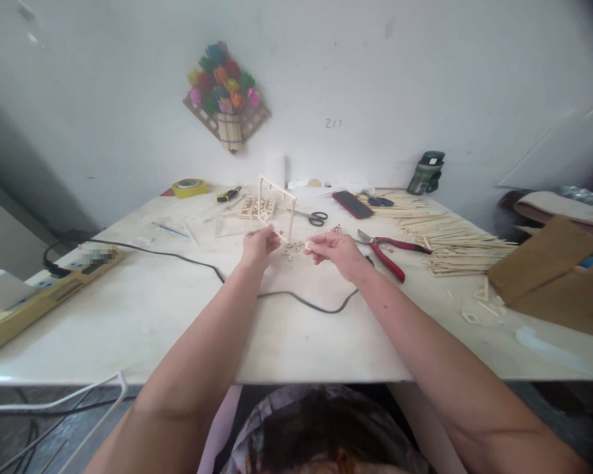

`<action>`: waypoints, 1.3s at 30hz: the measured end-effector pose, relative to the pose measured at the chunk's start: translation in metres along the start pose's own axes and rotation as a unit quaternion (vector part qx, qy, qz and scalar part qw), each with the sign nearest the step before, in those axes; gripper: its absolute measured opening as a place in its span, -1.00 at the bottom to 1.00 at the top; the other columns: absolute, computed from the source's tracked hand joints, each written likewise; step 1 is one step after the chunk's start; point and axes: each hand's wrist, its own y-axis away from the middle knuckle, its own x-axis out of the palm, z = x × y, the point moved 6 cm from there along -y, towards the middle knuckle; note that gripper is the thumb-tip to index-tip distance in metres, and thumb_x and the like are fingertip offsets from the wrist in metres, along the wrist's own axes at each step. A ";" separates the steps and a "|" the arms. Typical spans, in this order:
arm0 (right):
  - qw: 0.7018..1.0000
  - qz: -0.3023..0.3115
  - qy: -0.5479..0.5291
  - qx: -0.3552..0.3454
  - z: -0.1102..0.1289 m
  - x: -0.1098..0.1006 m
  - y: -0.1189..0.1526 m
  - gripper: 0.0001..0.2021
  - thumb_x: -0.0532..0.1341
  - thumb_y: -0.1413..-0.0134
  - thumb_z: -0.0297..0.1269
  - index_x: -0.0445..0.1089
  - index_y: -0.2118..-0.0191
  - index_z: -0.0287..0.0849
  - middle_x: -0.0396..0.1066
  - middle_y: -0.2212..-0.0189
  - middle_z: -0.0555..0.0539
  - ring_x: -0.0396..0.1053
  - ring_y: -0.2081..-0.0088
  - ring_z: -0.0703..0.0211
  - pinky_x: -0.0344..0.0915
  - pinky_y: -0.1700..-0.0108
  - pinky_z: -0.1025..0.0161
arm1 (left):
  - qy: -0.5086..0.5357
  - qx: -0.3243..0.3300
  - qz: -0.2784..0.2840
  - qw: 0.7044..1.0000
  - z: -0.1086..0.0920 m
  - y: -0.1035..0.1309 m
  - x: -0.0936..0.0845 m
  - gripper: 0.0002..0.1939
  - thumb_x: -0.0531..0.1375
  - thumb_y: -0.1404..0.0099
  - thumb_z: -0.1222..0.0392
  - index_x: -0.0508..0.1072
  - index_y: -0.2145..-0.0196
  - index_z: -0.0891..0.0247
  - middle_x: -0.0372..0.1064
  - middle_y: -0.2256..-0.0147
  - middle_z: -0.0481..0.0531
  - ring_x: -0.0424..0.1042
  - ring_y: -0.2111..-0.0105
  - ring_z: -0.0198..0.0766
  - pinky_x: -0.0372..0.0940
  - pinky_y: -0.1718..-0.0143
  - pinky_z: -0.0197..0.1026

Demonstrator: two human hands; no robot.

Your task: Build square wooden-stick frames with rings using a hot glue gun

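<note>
Past the middle of the desk, toward its back edge, the left hand grips the lower part of a wooden-stick frame, apparently already joined. The right hand pinches a small pale piece, seemingly unattached. Loose short pieces and long sticks, nearer the right edge, remain unused.
</note>
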 end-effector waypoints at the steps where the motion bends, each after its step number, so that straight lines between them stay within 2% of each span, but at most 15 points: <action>1: 1.000 -0.005 0.006 0.000 -0.001 0.002 0.000 -0.73 0.32 0.27 -0.24 0.41 0.35 -0.26 0.47 0.51 -0.07 0.31 0.59 0.33 0.31 0.45 0.26 | 0.011 -0.003 -0.008 1.000 0.002 0.003 0.004 -0.87 0.20 0.04 0.26 0.32 0.57 0.38 0.29 0.63 -0.01 0.28 0.66 -0.43 0.22 0.59 -0.36; 5: 0.999 -0.016 0.032 0.007 -0.005 0.012 0.001 -0.70 0.32 0.30 -0.18 0.40 0.38 -0.27 0.45 0.55 -0.06 0.29 0.62 0.34 0.31 0.50 0.28 | 0.032 -0.027 -0.044 0.998 0.011 0.018 0.018 -0.88 0.13 -0.06 0.27 0.31 0.55 0.40 0.31 0.61 0.00 0.25 0.69 -0.46 0.17 0.62 -0.38; 8: 0.999 -0.020 0.035 0.010 -0.005 0.015 0.001 -0.70 0.34 0.35 -0.18 0.38 0.43 -0.26 0.44 0.55 -0.04 0.29 0.62 0.35 0.31 0.50 0.28 | 0.045 -0.038 -0.063 0.996 0.014 0.023 0.021 -0.87 0.11 -0.09 0.29 0.30 0.57 0.39 0.29 0.63 -0.01 0.24 0.68 -0.46 0.18 0.61 -0.37; 14: 0.999 0.012 0.045 -0.008 0.000 0.007 0.000 -0.65 0.31 0.27 -0.25 0.40 0.23 -0.21 0.44 0.54 0.01 0.28 0.61 0.37 0.31 0.48 0.29 | 0.060 -0.033 -0.094 0.993 0.010 0.017 0.010 -0.89 0.12 -0.08 0.33 0.27 0.56 0.37 0.24 0.65 -0.05 0.23 0.68 -0.47 0.19 0.59 -0.38; 17: 0.999 -0.001 0.054 0.002 0.001 0.003 0.000 -0.71 0.31 0.28 -0.24 0.44 0.33 -0.25 0.44 0.55 -0.02 0.27 0.61 0.37 0.31 0.48 0.28 | 0.068 -0.028 -0.102 0.992 0.009 0.012 0.005 -0.90 0.12 -0.08 0.34 0.26 0.56 0.36 0.22 0.65 -0.07 0.23 0.68 -0.48 0.20 0.58 -0.39; 23: 0.998 0.006 -0.021 0.058 -0.005 0.011 0.003 -0.73 0.35 0.35 -0.29 0.35 0.42 -0.25 0.44 0.56 -0.04 0.31 0.60 0.32 0.34 0.49 0.26 | 0.061 -0.032 -0.115 0.991 0.010 0.010 0.002 -0.91 0.12 -0.08 0.35 0.26 0.54 0.36 0.22 0.64 -0.07 0.24 0.68 -0.48 0.21 0.58 -0.40; 27: 0.996 0.026 -0.035 0.080 -0.006 0.013 0.005 -0.79 0.32 0.25 -0.27 0.31 0.47 -0.25 0.45 0.54 -0.07 0.31 0.62 0.34 0.33 0.52 0.30 | 0.058 -0.037 -0.108 0.992 0.010 0.010 0.003 -0.91 0.13 -0.07 0.34 0.26 0.54 0.35 0.22 0.64 -0.07 0.25 0.67 -0.48 0.22 0.58 -0.40; 30: 0.996 0.026 -0.031 0.077 -0.005 0.012 0.006 -0.82 0.28 0.17 -0.25 0.32 0.45 -0.26 0.46 0.53 -0.09 0.32 0.61 0.34 0.34 0.51 0.30 | 0.058 -0.036 -0.104 0.992 0.009 0.011 0.003 -0.91 0.15 -0.05 0.34 0.27 0.54 0.35 0.23 0.64 -0.06 0.26 0.67 -0.47 0.23 0.57 -0.39; 34: 0.997 0.009 -0.036 0.070 -0.005 0.011 0.005 -0.81 0.26 0.14 -0.31 0.35 0.33 -0.24 0.46 0.48 -0.07 0.36 0.56 0.31 0.38 0.43 0.27 | 0.058 -0.030 -0.104 0.992 0.008 0.010 0.001 -0.91 0.16 -0.03 0.34 0.27 0.54 0.35 0.25 0.63 -0.05 0.26 0.67 -0.47 0.25 0.55 -0.37; 39: 0.996 -0.022 -0.024 0.080 -0.003 0.008 0.005 -0.90 0.25 0.13 -0.35 0.35 0.43 -0.26 0.46 0.45 -0.11 0.40 0.49 0.27 0.39 0.38 0.27 | 0.064 -0.028 -0.109 0.992 0.006 0.010 0.000 -0.91 0.13 -0.06 0.36 0.26 0.55 0.35 0.25 0.65 -0.06 0.26 0.67 -0.47 0.24 0.56 -0.38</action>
